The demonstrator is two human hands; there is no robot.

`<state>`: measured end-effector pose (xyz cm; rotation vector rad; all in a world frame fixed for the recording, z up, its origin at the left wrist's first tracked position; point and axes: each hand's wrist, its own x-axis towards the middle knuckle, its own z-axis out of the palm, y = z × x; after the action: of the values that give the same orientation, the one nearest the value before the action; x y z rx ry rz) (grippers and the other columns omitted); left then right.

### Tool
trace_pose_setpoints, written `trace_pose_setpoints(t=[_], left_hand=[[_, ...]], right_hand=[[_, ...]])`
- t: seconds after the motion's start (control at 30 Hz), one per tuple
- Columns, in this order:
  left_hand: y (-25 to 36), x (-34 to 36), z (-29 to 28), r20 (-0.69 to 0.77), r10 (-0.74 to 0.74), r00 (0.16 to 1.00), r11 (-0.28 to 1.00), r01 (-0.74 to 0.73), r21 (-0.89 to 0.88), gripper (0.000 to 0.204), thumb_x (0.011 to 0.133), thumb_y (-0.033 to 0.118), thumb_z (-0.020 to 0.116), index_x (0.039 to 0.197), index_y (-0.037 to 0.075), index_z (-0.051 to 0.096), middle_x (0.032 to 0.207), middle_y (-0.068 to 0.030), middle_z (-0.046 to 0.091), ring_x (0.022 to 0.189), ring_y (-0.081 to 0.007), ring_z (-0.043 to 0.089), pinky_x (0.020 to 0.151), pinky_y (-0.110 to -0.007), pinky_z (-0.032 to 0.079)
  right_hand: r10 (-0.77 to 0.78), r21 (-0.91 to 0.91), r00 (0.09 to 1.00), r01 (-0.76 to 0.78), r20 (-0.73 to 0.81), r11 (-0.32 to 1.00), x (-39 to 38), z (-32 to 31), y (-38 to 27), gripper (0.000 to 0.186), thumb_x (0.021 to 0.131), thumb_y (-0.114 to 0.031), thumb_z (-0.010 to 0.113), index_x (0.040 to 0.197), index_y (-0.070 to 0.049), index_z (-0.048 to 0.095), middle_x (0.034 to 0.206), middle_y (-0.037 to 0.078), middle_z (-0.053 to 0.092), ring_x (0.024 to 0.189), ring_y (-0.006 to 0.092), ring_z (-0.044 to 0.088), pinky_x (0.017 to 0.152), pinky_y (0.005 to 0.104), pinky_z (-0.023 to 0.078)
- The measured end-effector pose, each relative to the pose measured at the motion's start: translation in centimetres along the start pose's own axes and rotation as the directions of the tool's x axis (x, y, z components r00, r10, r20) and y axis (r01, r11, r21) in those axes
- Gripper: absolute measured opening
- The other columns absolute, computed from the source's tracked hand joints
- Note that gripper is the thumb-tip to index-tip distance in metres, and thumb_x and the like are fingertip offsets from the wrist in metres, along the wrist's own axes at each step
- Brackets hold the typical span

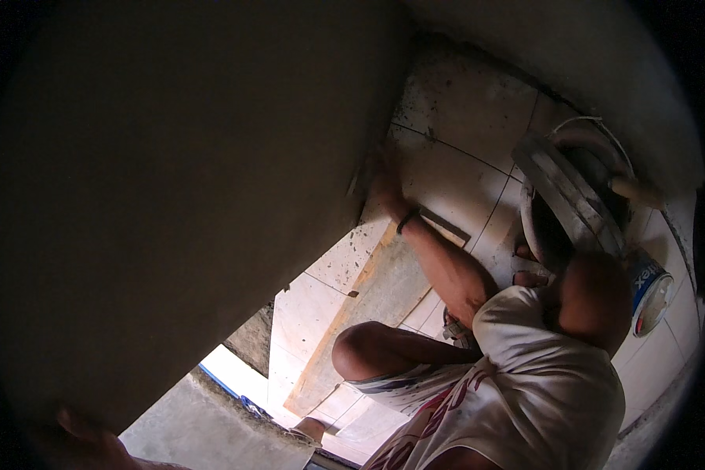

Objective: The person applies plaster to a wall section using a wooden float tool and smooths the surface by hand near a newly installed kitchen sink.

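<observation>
A large dark grey wall (180,204) fills the left side, its lower edge running diagonally to a corner. My right hand (385,184), a dark band at its wrist, reaches to the wall's far end near the floor. Shade and blur hide its fingers. A thin pale strip (354,184) shows beside it, and whether I hold it I cannot tell. At the lower left, my left hand (90,442) lies in shadow against the wall, thumb stretched out and apart. Beneath my right forearm lies a long flat board (372,286) with worn, yellowish edges.
To the right stands a dark bucket (534,227) with a long grey bar-like tool (572,188) across it. A rounded wooden handle (637,192) juts out there. Nearby is a blue and white paint can (652,296). Pale floor tiles (462,129) carry scattered dark crumbs.
</observation>
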<state>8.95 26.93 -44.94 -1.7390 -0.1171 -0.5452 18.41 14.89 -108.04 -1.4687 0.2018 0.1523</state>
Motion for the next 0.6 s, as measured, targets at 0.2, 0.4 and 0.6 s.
trace_pose_setpoints(t=[0.2,0.4,0.6], left_hand=[[-0.7,-0.1,-0.8,0.013,-0.008,1.0,1.0,0.008,-0.013,0.067,0.095,0.06,0.044,0.137,0.009,0.05,0.12,-0.0183,0.063,0.101,-0.0326,0.065,0.086,-0.046,0.052],[-0.8,0.5,-1.0,0.02,-0.031,0.999,0.998,0.032,-0.045,0.066,0.094,0.059,0.047,0.137,0.008,0.051,0.117,-0.0183,0.065,0.098,-0.0321,0.066,0.083,-0.046,0.053],[-5.0,-1.3,0.6,0.246,-0.038,0.968,0.999,0.041,-0.007,0.057,0.097,0.055,0.046,0.133,0.011,0.056,0.112,-0.0128,0.069,0.09,-0.0282,0.07,0.077,-0.041,0.056]], right_hand=[[0.567,0.388,0.784,-0.619,0.252,0.683,-7.8,1.7,-6.8,0.054,0.103,-0.042,0.037,0.142,-0.004,0.04,0.138,0.014,0.049,0.124,0.023,0.049,0.103,0.035,0.038],[0.653,0.347,0.715,-0.695,0.25,0.63,-17.1,5.3,-2.2,0.047,0.099,-0.031,0.053,0.138,-0.006,0.046,0.133,0.01,0.053,0.119,0.0206,0.051,0.102,0.0331,0.04],[-0.07,-0.053,0.997,0.073,0.042,0.996,-7.1,2.6,-11.9,0.053,0.098,-0.026,0.053,0.144,-0.005,0.039,0.145,0.016,0.043,0.132,0.0275,0.042,0.11,0.0392,0.034]])
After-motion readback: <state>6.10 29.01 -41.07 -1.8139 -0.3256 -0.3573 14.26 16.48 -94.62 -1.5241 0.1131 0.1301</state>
